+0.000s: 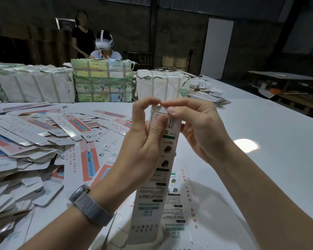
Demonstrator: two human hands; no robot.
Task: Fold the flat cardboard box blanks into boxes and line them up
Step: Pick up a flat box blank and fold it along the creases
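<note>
A long narrow white printed box (153, 192) stands upright on the white table (260, 159), its lower end near the front edge. My left hand (141, 139) grips its upper part, thumb across the printed face, fingers curled over the top. My right hand (193, 127) pinches the small flap at the box's top end between thumb and forefinger. A loose heap of flat box blanks (43, 134), white with red and blue print, spreads over the table's left side. Another flat blank (175, 210) lies under the standing box.
Taped bundles of packed blanks (101, 82) stand in a row across the table's far side, with a low stack of flat sheets (206, 94) at their right. Two people (105, 47) are behind the bundles. A bright light spot (245, 145) marks the table's right.
</note>
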